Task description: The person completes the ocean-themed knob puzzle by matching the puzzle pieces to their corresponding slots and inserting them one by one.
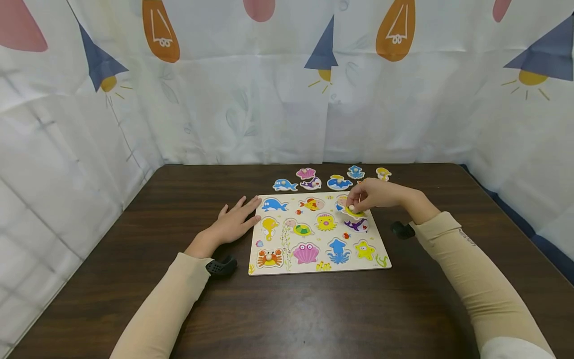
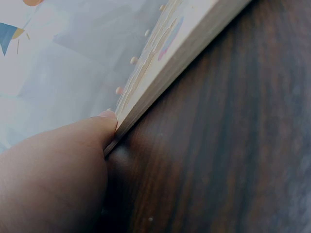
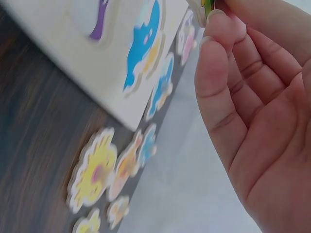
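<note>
Right hand (image 1: 378,193), right of frame centre, pinches a puzzle piece (image 1: 357,215) between thumb and finger; left hand (image 1: 230,224), fingers straight, touches the board (image 1: 293,200).

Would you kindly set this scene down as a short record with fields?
Left hand: fingers extended, touching board's left edge
Right hand: pinching green-and-yellow piece over board's far right
Board: crab piece in its slot
Beyond board: loose pieces, including pink shell piece, blue squid piece
Table: dark, wood-grained
Backdrop: patterned white curtain
</note>
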